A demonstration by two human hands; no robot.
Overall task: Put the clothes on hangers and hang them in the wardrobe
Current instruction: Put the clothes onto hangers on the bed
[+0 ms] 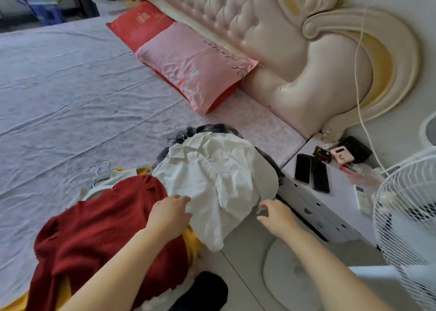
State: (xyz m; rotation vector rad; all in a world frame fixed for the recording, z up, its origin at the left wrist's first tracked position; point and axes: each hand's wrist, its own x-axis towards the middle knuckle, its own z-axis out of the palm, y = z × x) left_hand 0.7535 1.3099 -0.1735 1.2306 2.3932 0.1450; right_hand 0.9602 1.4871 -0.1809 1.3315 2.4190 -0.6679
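Item one, the white shirt (212, 176): we find it crumpled on the near corner of the bed, its lower edge spilling over the mattress side toward the floor. Under it we note a dark plaid garment (213, 128), only its far edge showing. Item two, a red knit sweater (103, 228), lies just left of the shirt and touches it, with a yellow garment (192, 236) peeking out beneath. Item three, wire hangers: we count a few hooks (99, 166) beyond the sweater and more hooks (174, 130) by the plaid piece. The left hand (171, 212) rests on the seam between sweater and shirt, fingers relaxed and only lightly bent, tips touching the shirt's hem; we see no grip. The right hand (277, 216) hovers at the shirt's lower right edge, fingers spread apart and loosely curved, holding nothing. Furnishings: grey-lilac sheet (70, 86), pink pillow (195, 67) overlapping a red pillow (139, 25), both against a tufted cream headboard (259, 27). Beside the bed we log a white nightstand (299, 192) carrying two dark phones (302, 168) side by side and a pink power bank (342, 154); a white fan (405, 204) stands at the right, and a dark slipper (203, 292) lies on the floor.
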